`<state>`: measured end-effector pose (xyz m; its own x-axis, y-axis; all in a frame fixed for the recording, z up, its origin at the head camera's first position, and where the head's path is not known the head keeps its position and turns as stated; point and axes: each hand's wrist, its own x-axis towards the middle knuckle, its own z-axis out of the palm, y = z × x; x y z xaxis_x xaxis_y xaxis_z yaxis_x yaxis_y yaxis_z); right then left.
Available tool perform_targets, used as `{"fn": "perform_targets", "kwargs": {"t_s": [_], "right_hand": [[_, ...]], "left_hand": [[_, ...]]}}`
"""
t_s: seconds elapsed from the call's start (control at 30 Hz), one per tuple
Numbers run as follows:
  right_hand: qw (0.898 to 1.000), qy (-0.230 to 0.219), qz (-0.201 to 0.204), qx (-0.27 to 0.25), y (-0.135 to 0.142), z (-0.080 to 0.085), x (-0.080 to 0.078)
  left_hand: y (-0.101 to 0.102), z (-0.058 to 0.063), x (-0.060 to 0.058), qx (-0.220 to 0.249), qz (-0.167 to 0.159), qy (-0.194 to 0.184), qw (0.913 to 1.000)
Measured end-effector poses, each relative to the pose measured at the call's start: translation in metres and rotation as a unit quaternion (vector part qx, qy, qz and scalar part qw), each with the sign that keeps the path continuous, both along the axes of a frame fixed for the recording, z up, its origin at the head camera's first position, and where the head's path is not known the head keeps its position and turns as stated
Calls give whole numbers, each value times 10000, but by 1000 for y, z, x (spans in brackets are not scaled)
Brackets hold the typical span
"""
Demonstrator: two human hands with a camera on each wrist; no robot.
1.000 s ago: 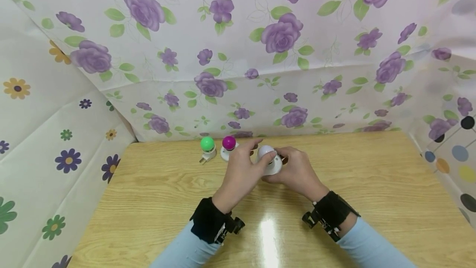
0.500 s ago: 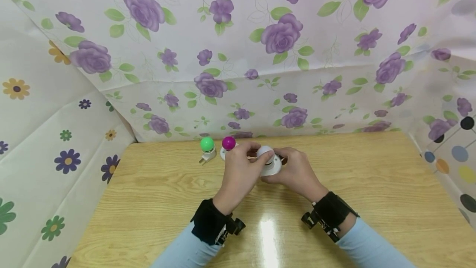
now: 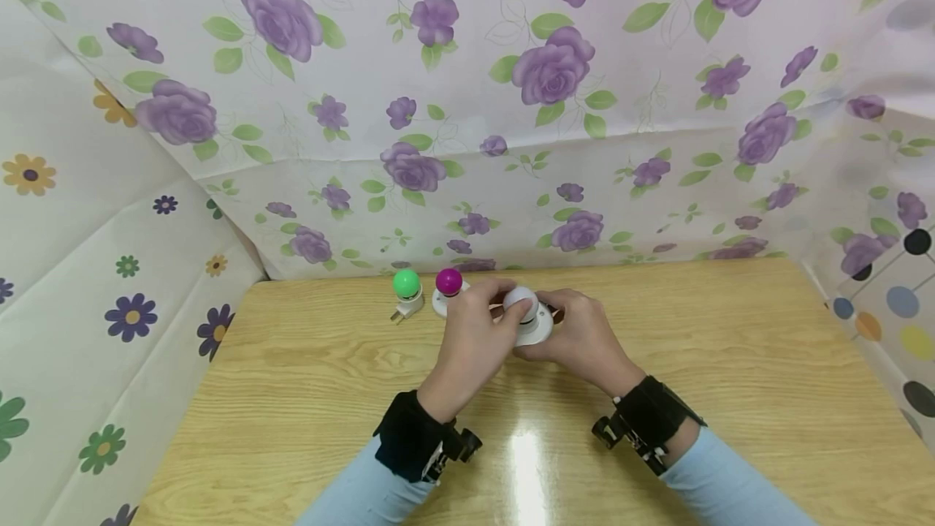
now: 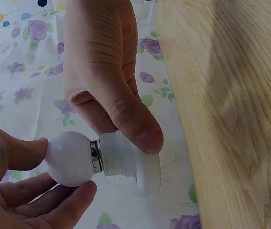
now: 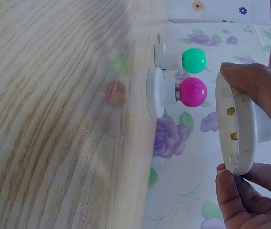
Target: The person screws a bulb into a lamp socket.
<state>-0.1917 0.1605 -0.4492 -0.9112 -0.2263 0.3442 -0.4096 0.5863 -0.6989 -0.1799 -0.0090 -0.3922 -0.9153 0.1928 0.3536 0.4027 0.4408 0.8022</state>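
A white round light bulb [image 4: 68, 160] is seated in a white round-based lamp holder [image 5: 245, 138]; a narrow ring of its metal screw base shows between them in the left wrist view. My left hand [image 3: 473, 333] pinches the bulb's globe between thumb and fingers. Gripping the holder's base by its rim is my right hand [image 3: 584, 334], thumb on one side and fingers on the other. In the right wrist view the holder's underside faces the camera, with two brass terminals inside. Both hands keep the pair raised over the table.
Left of my hands, near the back edge of the wooden table [image 3: 321, 396], stand a magenta bulb [image 3: 449, 282] in a white round holder and a green bulb [image 3: 406, 283] in a white plug-in holder. Flowered cloth [image 3: 467, 185] hangs behind the table.
A second ago my left fingers were spread, index finger raised off the bulb; they have since closed in around it. The right hand has stayed nearly still with the holder.
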Motion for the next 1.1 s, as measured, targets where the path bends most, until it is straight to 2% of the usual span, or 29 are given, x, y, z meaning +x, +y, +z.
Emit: {"fn": "perform_targets", "kwargs": {"t_s": [0.2, 0.47, 0.53, 0.63, 0.8, 1.1], "right_hand": [[10000, 61, 25, 14, 1, 0, 0], [10000, 46, 45, 9, 1, 1, 0], [10000, 42, 16, 31, 1, 1, 0], [10000, 12, -19, 39, 1, 0, 1], [10000, 13, -19, 47, 2, 0, 1], [9999, -57, -72, 61, 1, 1, 2]], "left_hand": [[-1, 0, 0, -190, -238, 67, 9995], [-1, 4, 1, -459, -358, -64, 9983], [-1, 5, 1, -531, -298, -70, 9981], [-1, 6, 1, -659, -8, -67, 9978], [-2, 6, 1, -524, 471, -146, 9974], [-1, 3, 1, -137, 414, -31, 9990]]}}
